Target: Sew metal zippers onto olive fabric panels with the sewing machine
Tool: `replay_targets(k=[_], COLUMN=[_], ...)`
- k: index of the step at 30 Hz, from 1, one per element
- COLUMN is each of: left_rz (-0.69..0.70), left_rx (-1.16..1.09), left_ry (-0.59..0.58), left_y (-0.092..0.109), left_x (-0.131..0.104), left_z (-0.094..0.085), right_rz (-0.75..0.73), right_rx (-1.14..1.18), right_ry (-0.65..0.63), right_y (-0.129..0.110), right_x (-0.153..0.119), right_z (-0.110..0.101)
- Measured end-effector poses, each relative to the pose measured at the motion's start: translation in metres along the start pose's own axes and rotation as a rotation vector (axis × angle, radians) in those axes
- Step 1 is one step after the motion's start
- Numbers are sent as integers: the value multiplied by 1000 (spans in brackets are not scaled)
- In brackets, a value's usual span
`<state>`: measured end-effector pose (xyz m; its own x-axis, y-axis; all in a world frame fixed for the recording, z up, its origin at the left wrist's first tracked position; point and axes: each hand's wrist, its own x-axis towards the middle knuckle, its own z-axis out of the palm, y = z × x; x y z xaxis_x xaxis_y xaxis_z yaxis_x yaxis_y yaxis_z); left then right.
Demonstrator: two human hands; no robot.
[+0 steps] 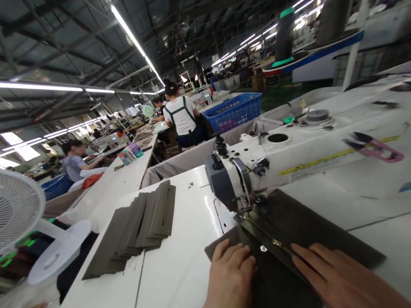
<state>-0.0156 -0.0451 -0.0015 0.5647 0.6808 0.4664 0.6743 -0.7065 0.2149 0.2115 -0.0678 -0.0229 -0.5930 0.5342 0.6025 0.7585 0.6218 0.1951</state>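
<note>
Dark olive fabric (pixel 307 221) with a zipper (pixel 277 244) lies under the needle area of a white sewing machine (pixel 296 149). My left hand (pixel 232 277) rests on the left part of the fabric, its fingers curled and close together; whether they pinch the cloth is hidden. Beside the zipper, on the right, my right hand (pixel 332 271) lies over the fabric with fingers stretched out flat. A round metal snap (pixel 263 249) shows on the fabric between the two hands.
Overlapping olive pieces (pixel 135 227) lie left on the white table (pixel 170 281). A white fan (pixel 60 248) stands at the far left. Pink-handled snips (pixel 384 150) lie on the machine. Behind are a blue crate (pixel 234 112) and people, one in a white shirt (pixel 182 119).
</note>
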Motion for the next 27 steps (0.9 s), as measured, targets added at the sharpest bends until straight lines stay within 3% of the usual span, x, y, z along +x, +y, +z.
replay_targets(k=[3,6,8,11,13,16,19,24,27], left_rz=[-79,-161,-225,-265,-205,-99,-88,31,73], left_rx=[-2,-131,-217,-281,-302,-252,-148,-139,-116], left_ry=[-70,-163,-131,46,109,57,-15,-64,-72], left_y=[11,12,10,11,12,9,2,-3,-6], left_x=[0,12,18,21,22,27,32,37,42], left_z=[-5,-17,-25,-27,-22,-12,-8,-7,-2], right_rz=[176,493,661,743,747,709,671,633,535], right_rx=[380,944,1142,1185,1168,1165,1165,1155,1024], right_ry=[-52,-317,-399,-362,-346,-366,-376,-373,-322], right_y=[-14,-4,8,20,20,15,13,21,27], right_x=[13,45,62,69,66,58,56,64,66], right_z=[-17,-34,-43,-48,-48,-48,-49,-51,-55])
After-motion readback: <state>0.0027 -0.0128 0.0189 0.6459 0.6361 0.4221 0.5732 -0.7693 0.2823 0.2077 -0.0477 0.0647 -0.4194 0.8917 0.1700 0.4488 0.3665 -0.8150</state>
